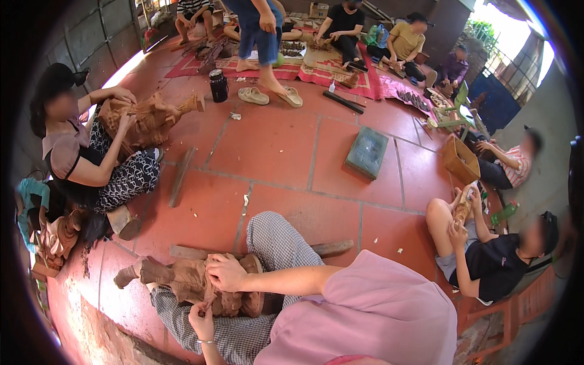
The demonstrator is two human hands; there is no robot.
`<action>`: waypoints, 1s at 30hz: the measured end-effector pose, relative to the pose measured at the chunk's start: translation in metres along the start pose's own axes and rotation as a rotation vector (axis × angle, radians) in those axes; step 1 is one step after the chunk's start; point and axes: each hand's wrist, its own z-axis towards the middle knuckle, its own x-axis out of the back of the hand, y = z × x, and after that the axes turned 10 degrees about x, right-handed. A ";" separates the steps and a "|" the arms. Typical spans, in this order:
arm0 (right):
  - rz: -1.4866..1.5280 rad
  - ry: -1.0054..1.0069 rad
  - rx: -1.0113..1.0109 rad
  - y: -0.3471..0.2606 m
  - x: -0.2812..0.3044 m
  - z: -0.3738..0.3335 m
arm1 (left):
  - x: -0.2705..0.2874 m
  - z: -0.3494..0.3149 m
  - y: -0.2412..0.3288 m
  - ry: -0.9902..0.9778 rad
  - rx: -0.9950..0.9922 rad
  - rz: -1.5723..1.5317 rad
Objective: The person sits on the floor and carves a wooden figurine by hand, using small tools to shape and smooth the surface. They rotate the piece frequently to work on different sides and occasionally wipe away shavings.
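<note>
A brown carved wooden figure [191, 281] lies on its side across my lap, its round base toward my body and its narrow end pointing left. My right hand [226, 272] grips the upper side of the carving near its middle, fingers curved over it. Below it, my left hand [202, 319], with a bracelet at the wrist, has its fingertips pinched together against the carving's near side. Anything small between those fingertips is too small to make out. My checkered trousers [280, 243] show beneath and beside the carving.
Wooden strips [333, 248] lie by my knee and on the red tiles [274, 146]. A dark green block [367, 152] stands ahead. On the left a seated person holds a larger carving [149, 121]; another at right holds a small carving [462, 210]. Several people sit around a red mat [274, 70].
</note>
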 end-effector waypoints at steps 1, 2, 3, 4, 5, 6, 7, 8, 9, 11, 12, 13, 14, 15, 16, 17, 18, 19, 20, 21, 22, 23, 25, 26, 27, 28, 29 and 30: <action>-0.003 -0.010 -0.014 0.000 0.002 0.002 | -0.002 0.005 -0.001 0.037 -0.057 0.068; -0.002 -0.022 -0.032 -0.001 0.003 0.003 | -0.003 0.006 0.004 0.058 -0.104 0.099; -0.006 -0.016 -0.023 -0.001 0.003 0.002 | -0.005 0.006 0.013 0.074 -0.147 0.130; -0.011 -0.009 -0.013 0.001 0.003 0.001 | -0.007 0.007 0.019 0.089 -0.190 0.161; -0.011 -0.003 -0.006 0.001 0.001 0.000 | -0.008 0.008 0.020 0.114 -0.225 0.236; 0.004 -0.005 -0.016 0.002 0.001 -0.001 | -0.009 0.008 0.022 0.124 -0.252 0.225; 0.019 -0.007 -0.027 0.006 0.001 0.000 | -0.011 0.009 0.024 0.135 -0.280 0.214; 0.039 -0.003 -0.035 0.006 0.001 0.002 | -0.010 0.009 0.023 0.148 -0.311 0.209; 0.041 0.021 -0.026 0.003 0.003 0.002 | -0.007 0.009 0.019 0.146 -0.420 0.242; 0.016 0.002 -0.005 0.000 0.001 0.000 | 0.002 0.000 0.014 0.067 -0.227 0.157; 0.001 -0.008 0.007 -0.001 0.002 0.000 | 0.005 -0.004 0.013 0.030 -0.131 0.111; -0.014 -0.021 0.000 0.000 0.003 0.001 | 0.004 0.000 0.013 0.030 -0.149 0.111; -0.021 -0.039 -0.003 -0.004 0.007 0.004 | 0.001 0.005 0.012 0.036 -0.159 0.112; -0.035 -0.056 -0.015 -0.006 0.009 0.004 | -0.003 0.009 0.012 0.032 -0.172 0.113; -0.016 -0.042 -0.024 -0.005 0.006 0.002 | -0.007 0.012 0.013 0.057 -0.193 0.137; -0.008 -0.025 -0.027 -0.002 0.006 0.004 | -0.015 0.018 0.016 0.085 -0.221 0.154; 0.001 -0.009 -0.030 -0.001 0.006 0.004 | -0.019 0.020 0.017 0.113 -0.250 0.170; 0.038 -0.033 -0.025 -0.001 0.006 0.002 | -0.018 0.018 0.014 0.103 -0.271 0.169; 0.024 -0.029 -0.017 -0.001 0.005 0.001 | -0.015 0.015 0.008 0.094 -0.296 0.165; 0.009 -0.022 -0.006 -0.001 0.003 -0.001 | -0.010 0.013 0.005 0.087 -0.325 0.163; -0.006 -0.015 0.005 0.001 0.001 -0.002 | -0.007 0.013 0.003 0.079 -0.354 0.160; -0.003 0.003 0.002 -0.003 0.000 -0.001 | 0.002 0.004 0.008 0.038 -0.197 0.128; -0.033 -0.011 0.003 -0.001 0.003 0.001 | 0.001 0.006 0.009 0.053 -0.214 0.137; -0.046 -0.022 0.003 -0.002 0.005 0.001 | 0.000 0.006 0.008 0.060 -0.219 0.140; -0.033 -0.017 -0.002 -0.002 0.004 0.002 | -0.001 0.007 0.009 0.058 -0.174 0.118; -0.020 -0.013 -0.007 -0.002 0.003 0.003 | -0.006 0.009 0.009 0.097 -0.223 0.104; -0.011 -0.008 -0.014 -0.001 0.003 0.003 | -0.013 0.012 0.010 0.132 -0.276 0.088; -0.012 -0.013 -0.009 0.000 0.003 0.002 | -0.017 0.014 0.012 0.168 -0.328 0.071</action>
